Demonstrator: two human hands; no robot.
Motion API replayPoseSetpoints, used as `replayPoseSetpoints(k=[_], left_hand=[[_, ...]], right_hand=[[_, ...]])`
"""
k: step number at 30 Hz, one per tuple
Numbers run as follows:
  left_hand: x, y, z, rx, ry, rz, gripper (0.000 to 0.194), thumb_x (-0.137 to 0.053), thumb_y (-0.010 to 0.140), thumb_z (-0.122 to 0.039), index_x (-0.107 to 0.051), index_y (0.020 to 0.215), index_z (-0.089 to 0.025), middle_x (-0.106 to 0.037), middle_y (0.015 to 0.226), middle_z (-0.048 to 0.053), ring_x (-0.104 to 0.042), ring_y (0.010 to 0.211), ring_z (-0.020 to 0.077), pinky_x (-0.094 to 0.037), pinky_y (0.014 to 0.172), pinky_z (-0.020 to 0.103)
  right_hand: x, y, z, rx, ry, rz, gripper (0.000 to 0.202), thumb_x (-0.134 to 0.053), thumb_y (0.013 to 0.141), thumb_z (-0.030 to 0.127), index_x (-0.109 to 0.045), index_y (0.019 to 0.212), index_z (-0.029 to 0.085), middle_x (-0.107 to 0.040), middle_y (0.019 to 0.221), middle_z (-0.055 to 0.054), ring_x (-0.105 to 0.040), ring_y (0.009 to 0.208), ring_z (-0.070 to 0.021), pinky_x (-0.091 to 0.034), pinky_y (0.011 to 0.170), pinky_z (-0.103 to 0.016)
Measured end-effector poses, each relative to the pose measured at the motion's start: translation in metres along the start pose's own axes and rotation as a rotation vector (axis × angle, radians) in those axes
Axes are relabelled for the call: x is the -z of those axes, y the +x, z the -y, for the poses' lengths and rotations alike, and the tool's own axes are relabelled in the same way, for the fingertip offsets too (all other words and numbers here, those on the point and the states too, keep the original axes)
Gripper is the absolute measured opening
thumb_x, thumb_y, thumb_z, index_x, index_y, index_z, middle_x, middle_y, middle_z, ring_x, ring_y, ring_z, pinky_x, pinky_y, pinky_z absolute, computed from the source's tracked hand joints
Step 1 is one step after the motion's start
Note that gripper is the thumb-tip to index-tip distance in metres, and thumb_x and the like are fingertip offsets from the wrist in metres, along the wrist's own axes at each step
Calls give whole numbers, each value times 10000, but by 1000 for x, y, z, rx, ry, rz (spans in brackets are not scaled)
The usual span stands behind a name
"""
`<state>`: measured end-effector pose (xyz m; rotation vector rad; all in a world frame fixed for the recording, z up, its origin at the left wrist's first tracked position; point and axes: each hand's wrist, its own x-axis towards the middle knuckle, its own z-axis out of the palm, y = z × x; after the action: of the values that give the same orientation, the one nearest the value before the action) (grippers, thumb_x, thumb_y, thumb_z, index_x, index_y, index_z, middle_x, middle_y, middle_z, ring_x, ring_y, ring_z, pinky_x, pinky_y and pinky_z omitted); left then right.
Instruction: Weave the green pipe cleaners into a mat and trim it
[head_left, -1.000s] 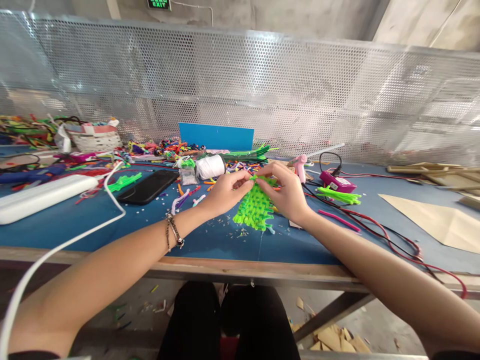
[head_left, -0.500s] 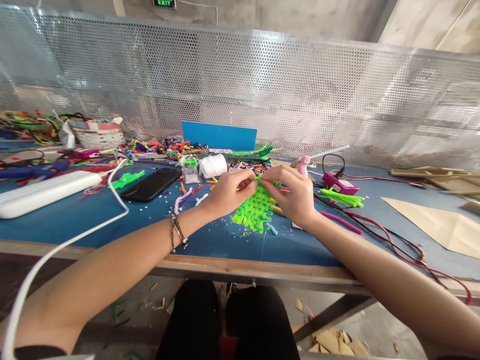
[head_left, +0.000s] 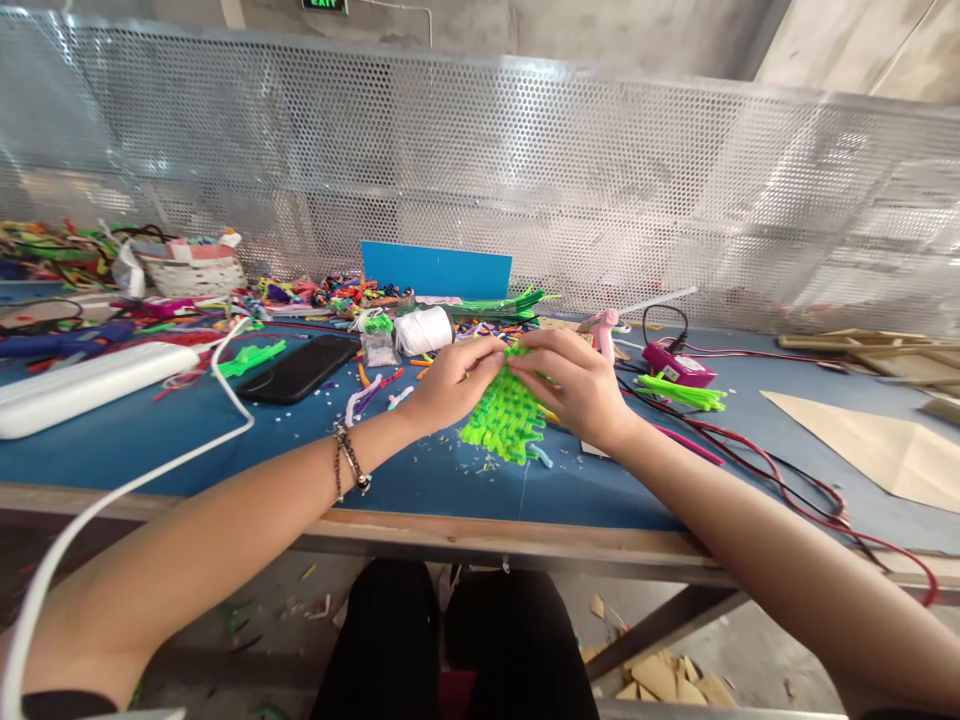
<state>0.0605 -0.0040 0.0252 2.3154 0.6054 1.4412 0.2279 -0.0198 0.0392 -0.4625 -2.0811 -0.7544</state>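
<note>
A bright green woven piece (head_left: pixel 504 420) hangs between my hands, just above the blue tabletop, its lower edge ending in short loose strands. My left hand (head_left: pixel 459 378) pinches its upper edge from the left, thumb and forefinger pressed together. From the right, my right hand (head_left: pixel 581 385) grips the same upper edge, its fingers bent over the green strands. The fingertips of both hands are close together. A light blue strand (head_left: pixel 540 457) shows at the lower right of the woven piece.
Behind my hands lie a white spool (head_left: pixel 424 330) and a pink glue gun (head_left: pixel 604 332). A black phone (head_left: pixel 301 369) and a white power strip (head_left: pixel 97 385) are at the left. Cables and a magenta box (head_left: pixel 679 366) lie right, before a perforated metal screen (head_left: pixel 450 170).
My right hand's fingers have shifted slightly left and closed further over the upper edge. The woven piece has moved a little left. The whole view has shifted slightly.
</note>
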Motion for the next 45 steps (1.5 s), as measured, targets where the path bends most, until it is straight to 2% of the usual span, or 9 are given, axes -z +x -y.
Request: replayPoseSetpoints(k=[4,11,15,20,28,31,37,41,45], left_hand=[[2,1,-3,18,-90,78,169,-393,829,-284,-461,718,-177,-349,576,-51,-331,509,86,-275,458,213],[2,2,3,-16,-1,82,193,-390,845,-270,-450,690,-172,-357,575,-51,-345,522,86,-282,488,216],[1,1,2,-49,76,67,171,-376,849,-221,-450,702,-173,-338,553,-59,-342,508,84,-286,497,213],[0,1,2,-38,100,32,174,-380,856,-238,-480,734,-166,-400,566,-49,-389,518,87,-307,501,208],[3,2,5,-30,90,-19,192,-376,864,-265,-517,788,-158,-503,661,-12,-473,635,111,-380,580,212],[4,3,5,20,46,-14,197,-374,862,-279,-514,780,-167,-467,621,-24,-448,594,106,-380,550,207],[0,3,3,84,-77,-11,120,-470,789,-281,-514,785,-169,-426,616,-36,-399,554,89,-355,493,190],[-3,3,5,96,-63,10,135,-515,755,-302,-494,751,-169,-381,612,-45,-387,559,88,-335,485,195],[-4,3,6,104,-45,-4,146,-482,778,-295,-472,708,-167,-370,598,-42,-381,552,89,-322,483,203]], right_hand=[[1,2,2,-88,163,-2,118,-497,845,154,-596,850,217,-657,852,-30,-617,815,-140,-474,759,-302],[-1,2,3,-519,445,50,155,-551,775,213,-600,917,174,-653,833,-37,-604,744,-134,-494,646,-264],[0,3,2,-511,381,47,90,-557,776,214,-621,826,176,-656,769,-23,-579,669,-124,-464,584,-257],[0,4,6,-299,211,-22,110,-525,806,151,-590,734,204,-655,738,1,-610,744,-128,-466,704,-285],[0,-1,0,-91,91,43,179,-473,854,168,-640,897,219,-651,949,-57,-615,897,-157,-449,839,-345],[1,0,1,-182,158,79,173,-482,841,178,-635,909,222,-653,945,-48,-612,902,-158,-467,811,-337],[-5,2,3,-656,509,-7,171,-574,758,252,-584,911,176,-654,839,-39,-621,766,-143,-466,596,-252],[-5,2,4,-689,507,-7,121,-580,745,231,-607,845,167,-660,813,-36,-616,743,-137,-457,604,-256],[-1,5,6,-553,328,-38,40,-580,746,189,-612,771,181,-649,759,-17,-597,714,-131,-452,588,-252]])
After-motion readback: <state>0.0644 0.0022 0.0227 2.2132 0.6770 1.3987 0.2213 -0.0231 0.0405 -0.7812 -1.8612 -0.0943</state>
